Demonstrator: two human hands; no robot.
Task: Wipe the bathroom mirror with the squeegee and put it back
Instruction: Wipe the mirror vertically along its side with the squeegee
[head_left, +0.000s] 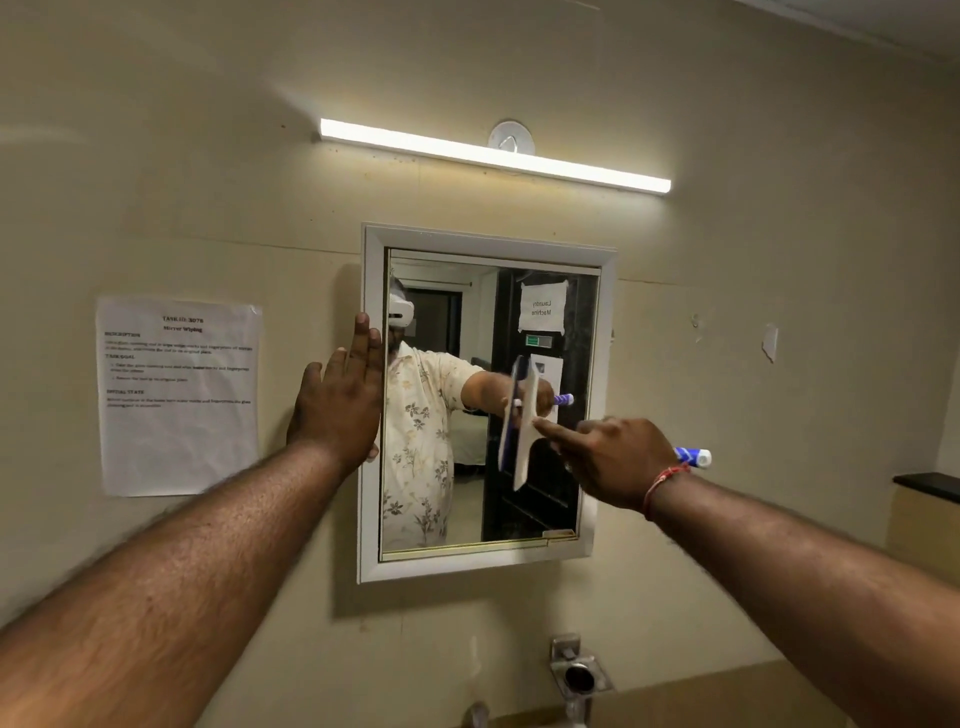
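A white-framed mirror hangs on the beige wall at the centre. My right hand is shut on a squeegee with a white blade and a blue-and-white handle that sticks out past my wrist. The blade stands nearly upright against the glass in the right half of the mirror. My index finger stretches along the head. My left hand lies flat with fingers apart against the mirror's left frame edge and holds nothing. The glass reflects a person in a patterned shirt and the squeegee.
A printed task sheet is taped to the wall left of the mirror. A lit tube light runs above it. A metal wall holder sits below the mirror, and a dark-topped ledge juts out at the right.
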